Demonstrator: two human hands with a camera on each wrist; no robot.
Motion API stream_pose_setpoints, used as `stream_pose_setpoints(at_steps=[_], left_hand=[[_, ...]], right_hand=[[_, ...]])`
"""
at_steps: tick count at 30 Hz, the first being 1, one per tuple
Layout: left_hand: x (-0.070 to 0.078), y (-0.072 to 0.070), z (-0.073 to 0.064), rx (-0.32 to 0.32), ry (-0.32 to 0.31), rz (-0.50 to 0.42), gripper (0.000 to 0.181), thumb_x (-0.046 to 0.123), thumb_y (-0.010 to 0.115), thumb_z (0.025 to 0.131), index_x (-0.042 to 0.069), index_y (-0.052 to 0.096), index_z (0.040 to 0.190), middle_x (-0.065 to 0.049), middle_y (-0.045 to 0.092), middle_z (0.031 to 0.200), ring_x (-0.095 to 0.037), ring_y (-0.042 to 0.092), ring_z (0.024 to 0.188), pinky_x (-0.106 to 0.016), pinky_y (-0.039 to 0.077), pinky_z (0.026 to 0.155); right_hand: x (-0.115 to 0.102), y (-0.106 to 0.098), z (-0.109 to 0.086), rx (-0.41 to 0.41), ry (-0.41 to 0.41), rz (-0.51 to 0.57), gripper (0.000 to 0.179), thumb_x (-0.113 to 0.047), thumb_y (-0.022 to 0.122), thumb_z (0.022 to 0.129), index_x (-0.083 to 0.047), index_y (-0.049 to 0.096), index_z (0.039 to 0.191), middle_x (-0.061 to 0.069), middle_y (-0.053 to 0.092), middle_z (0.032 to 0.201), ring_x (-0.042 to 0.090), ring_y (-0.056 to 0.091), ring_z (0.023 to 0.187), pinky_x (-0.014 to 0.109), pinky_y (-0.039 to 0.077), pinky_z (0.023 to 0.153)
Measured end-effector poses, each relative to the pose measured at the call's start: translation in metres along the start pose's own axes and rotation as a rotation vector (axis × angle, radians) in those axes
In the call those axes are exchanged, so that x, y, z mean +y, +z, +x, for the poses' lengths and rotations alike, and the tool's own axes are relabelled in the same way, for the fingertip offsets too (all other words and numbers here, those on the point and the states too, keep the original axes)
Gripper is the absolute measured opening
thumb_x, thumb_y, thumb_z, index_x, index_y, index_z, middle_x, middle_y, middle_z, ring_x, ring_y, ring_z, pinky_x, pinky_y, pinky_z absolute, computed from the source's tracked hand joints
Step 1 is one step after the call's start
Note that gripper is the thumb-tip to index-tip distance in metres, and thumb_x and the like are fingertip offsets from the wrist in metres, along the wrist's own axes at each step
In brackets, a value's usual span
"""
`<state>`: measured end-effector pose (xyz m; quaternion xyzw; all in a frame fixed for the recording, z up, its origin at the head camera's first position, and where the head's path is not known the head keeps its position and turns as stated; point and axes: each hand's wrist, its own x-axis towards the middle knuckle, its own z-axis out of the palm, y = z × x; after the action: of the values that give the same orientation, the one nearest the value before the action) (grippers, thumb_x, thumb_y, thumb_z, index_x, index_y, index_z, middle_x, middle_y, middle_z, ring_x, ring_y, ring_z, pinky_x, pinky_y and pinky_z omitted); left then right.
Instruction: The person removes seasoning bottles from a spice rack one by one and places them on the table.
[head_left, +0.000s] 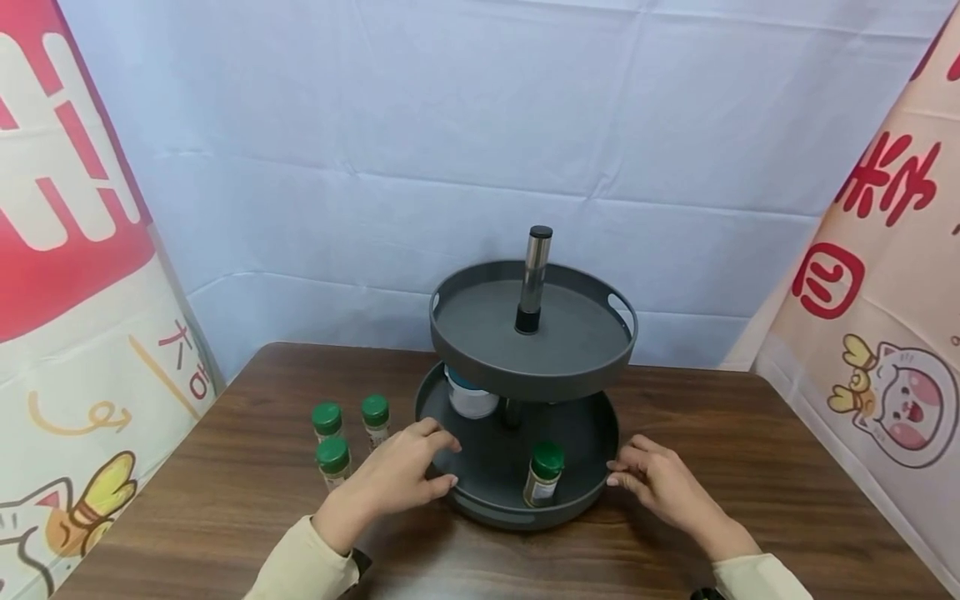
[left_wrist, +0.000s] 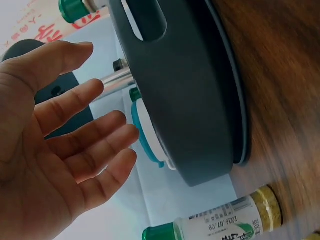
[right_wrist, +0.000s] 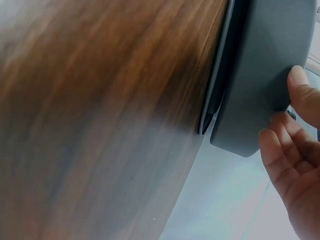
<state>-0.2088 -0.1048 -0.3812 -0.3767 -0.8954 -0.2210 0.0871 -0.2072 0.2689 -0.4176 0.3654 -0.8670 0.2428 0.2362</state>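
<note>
A dark grey two-tier round tray stands on the table, with a metal post rising through its upper tier. On the lower tier, a green-capped spice bottle sits near the front, and a white tub with a blue lid stands at the back left, partly hidden by the upper tier. My left hand hovers at the lower tier's left rim, fingers loosely bent and apart, holding nothing. At the right rim, my right hand pinches the lower tier's edge between thumb and fingers; the right wrist view shows thumb and fingertips against the wall.
Left of the tray, several green-capped spice bottles stand together on the brown wooden table, one partly behind my left hand. A pale cloth hangs behind the table, and printed banners hang at both sides.
</note>
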Motion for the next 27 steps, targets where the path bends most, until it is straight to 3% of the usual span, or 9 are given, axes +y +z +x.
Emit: stream_pose_setpoints(at_steps=[3, 11, 19, 27], left_hand=[[0.002, 0.003, 0.0, 0.002, 0.016, -0.001, 0.029, 0.021, 0.071, 0.081, 0.008, 0.065, 0.106, -0.002, 0.055, 0.102, -0.004, 0.049, 0.066, -0.024, 0.045, 0.06], [0.004, 0.009, 0.0, -0.021, 0.034, -0.039, 0.03, 0.022, 0.071, 0.082, 0.007, 0.064, 0.107, -0.003, 0.054, 0.102, -0.004, 0.051, 0.068, -0.022, 0.046, 0.062], [0.009, 0.01, 0.002, -0.045, 0.015, -0.05, 0.032, 0.025, 0.07, 0.083, 0.009, 0.064, 0.11, -0.001, 0.054, 0.104, -0.006, 0.053, 0.073, -0.022, 0.046, 0.064], [0.016, 0.013, 0.006, -0.058, 0.05, -0.055, 0.03, 0.023, 0.07, 0.083, 0.009, 0.064, 0.109, -0.003, 0.054, 0.103, -0.006, 0.052, 0.076, -0.021, 0.046, 0.065]], right_hand=[[0.0, 0.001, 0.0, 0.015, -0.022, -0.04, 0.035, 0.002, 0.081, 0.062, -0.021, 0.055, 0.072, -0.008, 0.047, 0.084, 0.005, 0.056, 0.074, 0.013, 0.042, 0.059], [-0.004, 0.005, 0.0, 0.001, -0.069, -0.114, 0.032, -0.006, 0.083, 0.061, -0.018, 0.062, 0.082, -0.008, 0.048, 0.092, 0.006, 0.046, 0.079, 0.022, 0.042, 0.065], [-0.015, 0.009, 0.0, -0.032, -0.048, -0.011, 0.028, -0.006, 0.08, 0.068, -0.018, 0.061, 0.084, -0.011, 0.05, 0.092, 0.005, 0.052, 0.073, 0.02, 0.044, 0.059], [-0.021, 0.011, -0.001, -0.047, -0.014, 0.033, 0.027, -0.008, 0.079, 0.071, -0.021, 0.059, 0.084, -0.011, 0.05, 0.09, 0.002, 0.051, 0.072, 0.021, 0.044, 0.058]])
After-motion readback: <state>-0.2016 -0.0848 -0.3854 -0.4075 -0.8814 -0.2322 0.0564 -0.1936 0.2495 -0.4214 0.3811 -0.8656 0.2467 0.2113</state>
